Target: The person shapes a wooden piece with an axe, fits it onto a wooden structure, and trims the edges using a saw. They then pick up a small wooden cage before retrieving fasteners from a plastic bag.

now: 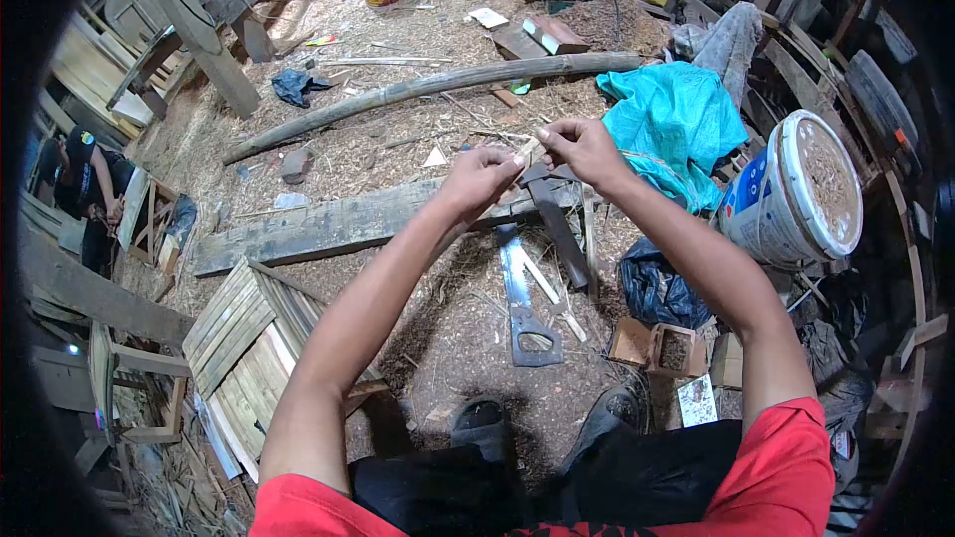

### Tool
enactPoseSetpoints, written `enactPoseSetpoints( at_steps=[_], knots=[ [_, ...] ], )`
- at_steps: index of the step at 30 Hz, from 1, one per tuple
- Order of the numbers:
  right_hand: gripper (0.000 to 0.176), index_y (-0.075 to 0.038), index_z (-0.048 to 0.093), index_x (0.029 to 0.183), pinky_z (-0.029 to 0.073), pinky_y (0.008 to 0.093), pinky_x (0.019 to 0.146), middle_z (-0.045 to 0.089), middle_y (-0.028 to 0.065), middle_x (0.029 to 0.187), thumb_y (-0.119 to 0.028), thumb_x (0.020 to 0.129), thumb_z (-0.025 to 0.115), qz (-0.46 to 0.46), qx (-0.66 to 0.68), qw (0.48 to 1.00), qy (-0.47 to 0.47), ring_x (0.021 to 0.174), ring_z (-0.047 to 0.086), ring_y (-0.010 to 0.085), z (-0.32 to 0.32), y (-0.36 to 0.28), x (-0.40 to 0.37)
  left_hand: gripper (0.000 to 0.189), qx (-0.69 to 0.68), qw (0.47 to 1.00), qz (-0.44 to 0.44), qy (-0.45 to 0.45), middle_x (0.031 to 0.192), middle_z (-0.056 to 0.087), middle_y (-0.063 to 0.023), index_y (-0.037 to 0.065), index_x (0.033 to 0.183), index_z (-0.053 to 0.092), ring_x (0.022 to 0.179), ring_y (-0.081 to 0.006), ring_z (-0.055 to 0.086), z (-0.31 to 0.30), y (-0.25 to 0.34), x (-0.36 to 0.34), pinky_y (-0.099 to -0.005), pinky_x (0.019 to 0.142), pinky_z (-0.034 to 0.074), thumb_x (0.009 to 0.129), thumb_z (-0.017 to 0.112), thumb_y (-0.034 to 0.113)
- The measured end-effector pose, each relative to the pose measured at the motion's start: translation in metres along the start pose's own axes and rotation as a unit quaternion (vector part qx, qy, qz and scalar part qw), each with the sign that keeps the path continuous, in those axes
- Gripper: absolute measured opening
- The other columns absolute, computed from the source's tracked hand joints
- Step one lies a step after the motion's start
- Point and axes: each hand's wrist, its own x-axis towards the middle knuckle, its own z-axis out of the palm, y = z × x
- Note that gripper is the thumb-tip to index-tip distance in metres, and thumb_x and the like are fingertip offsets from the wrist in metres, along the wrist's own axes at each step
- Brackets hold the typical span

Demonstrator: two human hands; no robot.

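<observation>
Out in front of me, both hands pinch a small, thin pale piece (528, 152), perhaps wood; its kind is not clear. My left hand (481, 179) grips one end between thumb and fingers. The other end is in the fingertips of my right hand (587, 151). Below them a dark hammer-like tool (559, 231) leans against a long grey plank (328, 226). A handsaw (530, 318) lies on the ground between the plank and my feet, beside a thin pale stick (540, 276).
To the right stand a white bucket (766, 209), a teal tarp (671, 119), a black plastic bag (662, 283) and small boxes (676, 350). A slatted wooden panel (254, 348) is at left. A curved pole (428, 89) crosses the shavings. Another person (90, 179) is far left.
</observation>
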Motion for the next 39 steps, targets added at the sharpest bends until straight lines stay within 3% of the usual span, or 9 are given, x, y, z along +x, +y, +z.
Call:
enactPoseSetpoints(
  at_steps=[2, 10, 17, 23, 26, 32, 33, 36, 39],
  knots=[
    [0.028, 0.002, 0.069, 0.096, 0.053, 0.0261, 0.062, 0.066, 0.0030, 0.076, -0.026, 0.098, 0.066, -0.015, -0.021, 1.000, -0.002, 0.065, 0.062, 0.0096, 0.001, 0.007, 0.000, 0.031, 0.038, 0.998, -0.043, -0.039, 0.073, 0.067, -0.0010, 0.005, 0.083, 0.067, 0.058, -0.0065, 0.056, -0.004, -0.003, -0.003, -0.0232, 0.052, 0.044, 0.097, 0.064, 0.033],
    [0.027, 0.003, 0.069, 0.094, 0.055, 0.0274, 0.063, 0.070, 0.0063, 0.077, -0.023, 0.098, 0.064, -0.020, -0.022, 0.999, -0.041, 0.069, 0.067, 0.0117, 0.001, 0.012, -0.010, 0.036, 0.118, 0.992, 0.011, -0.037, 0.070, 0.067, 0.0000, 0.006, 0.081, 0.069, 0.057, -0.0058, 0.055, -0.012, -0.014, -0.004, -0.0226, 0.051, 0.041, 0.096, 0.063, 0.038],
    [0.028, 0.004, 0.066, 0.105, 0.058, 0.0290, 0.073, 0.070, 0.0079, 0.091, -0.023, 0.099, 0.062, 0.002, 0.012, 0.995, -0.100, 0.081, 0.069, 0.0140, -0.002, -0.001, -0.019, 0.043, 0.172, 0.983, 0.043, -0.043, 0.064, 0.064, 0.0001, 0.005, 0.076, 0.070, 0.054, -0.0070, 0.054, -0.010, -0.004, -0.007, -0.0250, 0.051, 0.042, 0.092, 0.066, 0.045],
    [0.022, 0.005, 0.061, 0.107, 0.058, 0.0296, 0.074, 0.069, 0.0095, 0.092, -0.016, 0.101, 0.059, 0.023, 0.078, 0.991, -0.107, 0.082, 0.070, 0.0175, 0.002, 0.016, -0.022, 0.045, 0.400, 0.895, 0.194, 0.031, 0.059, 0.061, -0.0100, 0.003, 0.074, 0.069, 0.052, -0.0199, 0.057, -0.011, -0.005, -0.009, -0.0371, 0.053, 0.044, 0.086, 0.071, 0.046],
    [0.021, 0.004, 0.060, 0.108, 0.058, 0.0309, 0.078, 0.066, 0.0087, 0.095, -0.016, 0.101, 0.058, 0.029, 0.106, 0.987, -0.115, 0.085, 0.069, 0.0180, 0.004, 0.025, -0.027, 0.046, 0.395, 0.888, 0.227, 0.068, 0.061, 0.061, -0.0162, 0.002, 0.077, 0.070, 0.054, -0.0278, 0.060, -0.005, -0.009, -0.018, -0.0407, 0.055, 0.045, 0.083, 0.071, 0.048],
    [0.020, 0.002, 0.060, 0.106, 0.058, 0.0333, 0.082, 0.064, 0.0076, 0.097, -0.017, 0.101, 0.058, 0.057, 0.140, 0.980, -0.128, 0.089, 0.069, 0.0187, -0.001, 0.028, -0.020, 0.050, 0.449, 0.865, 0.200, 0.098, 0.062, 0.062, -0.0184, 0.003, 0.077, 0.070, 0.058, -0.0344, 0.061, 0.003, -0.015, -0.014, -0.0444, 0.057, 0.046, 0.082, 0.070, 0.053],
    [0.018, 0.006, 0.061, 0.104, 0.059, 0.0301, 0.077, 0.066, 0.0107, 0.097, -0.011, 0.100, 0.058, 0.058, 0.149, 0.982, -0.103, 0.083, 0.070, 0.0184, 0.000, 0.029, -0.015, 0.051, 0.456, 0.863, 0.199, 0.092, 0.063, 0.062, -0.0187, 0.003, 0.078, 0.070, 0.059, -0.0347, 0.061, 0.003, -0.015, -0.011, -0.0449, 0.057, 0.046, 0.083, 0.069, 0.053],
    [0.021, 0.002, 0.061, 0.106, 0.058, 0.0315, 0.081, 0.065, 0.0093, 0.103, -0.018, 0.101, 0.058, 0.075, 0.099, 0.985, -0.123, 0.087, 0.069, 0.0176, 0.003, 0.032, -0.017, 0.053, 0.485, 0.855, 0.176, 0.047, 0.065, 0.063, -0.0197, 0.002, 0.081, 0.071, 0.061, -0.0356, 0.062, -0.004, -0.011, -0.009, -0.0460, 0.059, 0.046, 0.084, 0.067, 0.055],
    [0.030, 0.003, 0.060, 0.120, 0.055, 0.0344, 0.087, 0.068, 0.0086, 0.103, -0.017, 0.098, 0.062, -0.114, -0.087, 0.985, -0.092, 0.095, 0.067, 0.0200, 0.008, 0.029, -0.026, 0.054, 0.493, 0.860, 0.122, -0.046, 0.066, 0.063, -0.0199, 0.001, 0.084, 0.071, 0.063, -0.0349, 0.062, -0.015, 0.001, -0.008, -0.0459, 0.060, 0.046, 0.086, 0.066, 0.055]
  ],
)
